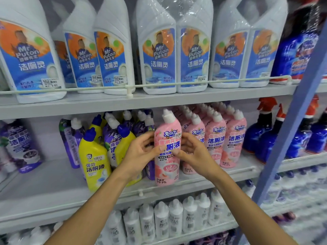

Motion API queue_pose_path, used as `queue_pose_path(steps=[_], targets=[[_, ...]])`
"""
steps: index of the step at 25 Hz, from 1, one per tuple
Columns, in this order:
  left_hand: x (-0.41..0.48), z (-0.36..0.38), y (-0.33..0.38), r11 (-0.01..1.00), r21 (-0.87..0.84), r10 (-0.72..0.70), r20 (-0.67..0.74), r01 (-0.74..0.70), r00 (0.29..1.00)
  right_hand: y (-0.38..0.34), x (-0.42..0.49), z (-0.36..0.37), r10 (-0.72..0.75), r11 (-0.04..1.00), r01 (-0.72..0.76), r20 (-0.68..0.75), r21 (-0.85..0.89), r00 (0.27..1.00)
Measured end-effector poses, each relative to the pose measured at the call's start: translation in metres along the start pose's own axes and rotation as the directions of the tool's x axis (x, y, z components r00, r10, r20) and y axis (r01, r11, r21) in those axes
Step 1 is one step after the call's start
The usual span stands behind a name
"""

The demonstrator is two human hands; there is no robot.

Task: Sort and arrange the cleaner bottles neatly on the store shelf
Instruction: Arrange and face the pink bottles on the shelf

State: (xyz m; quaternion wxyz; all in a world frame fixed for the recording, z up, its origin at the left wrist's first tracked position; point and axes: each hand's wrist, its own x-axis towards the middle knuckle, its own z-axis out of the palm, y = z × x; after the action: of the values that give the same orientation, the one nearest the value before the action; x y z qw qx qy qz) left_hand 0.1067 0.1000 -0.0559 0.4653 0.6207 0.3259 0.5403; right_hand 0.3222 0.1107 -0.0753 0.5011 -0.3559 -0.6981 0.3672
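both hands, left hand (139,152) and right hand (192,152), grip an upright pink toilet-cleaner bottle (167,152) at the middle shelf (53,197) front, between yellow bottles (93,160) and pink rows (215,138).

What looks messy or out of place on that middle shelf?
The yellow bottles and purple bottles on the left are mixed together and lean at odd angles, while the pink rows to the right stand straight. The left hand and right hand grip one pink bottle ahead of those rows.

Bare shelf (49,177) left of yellow bottles (93,156), pink bottles (215,138) packed right
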Motion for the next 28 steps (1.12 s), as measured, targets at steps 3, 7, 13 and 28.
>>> queue_pose_path(steps=[3,7,13,28], targets=[[0.011,0.029,-0.008,1.000,0.015,0.016,0.063,-0.017,0.998,0.003,-0.012,-0.031,-0.010,0.997,0.009,-0.015,-0.075,1.000],[0.035,0.071,-0.007,0.991,0.119,0.058,0.091,-0.068,0.994,0.006,-0.018,-0.070,-0.054,0.989,0.037,-0.116,-0.144,0.992],[0.052,0.094,-0.031,0.965,0.251,0.065,0.048,-0.075,0.997,0.026,-0.021,-0.094,-0.074,0.972,0.041,-0.137,-0.230,0.988],[0.049,0.092,-0.044,0.975,0.212,0.053,0.042,-0.061,0.998,0.048,-0.015,-0.097,-0.100,0.969,0.076,-0.092,-0.236,0.991]])
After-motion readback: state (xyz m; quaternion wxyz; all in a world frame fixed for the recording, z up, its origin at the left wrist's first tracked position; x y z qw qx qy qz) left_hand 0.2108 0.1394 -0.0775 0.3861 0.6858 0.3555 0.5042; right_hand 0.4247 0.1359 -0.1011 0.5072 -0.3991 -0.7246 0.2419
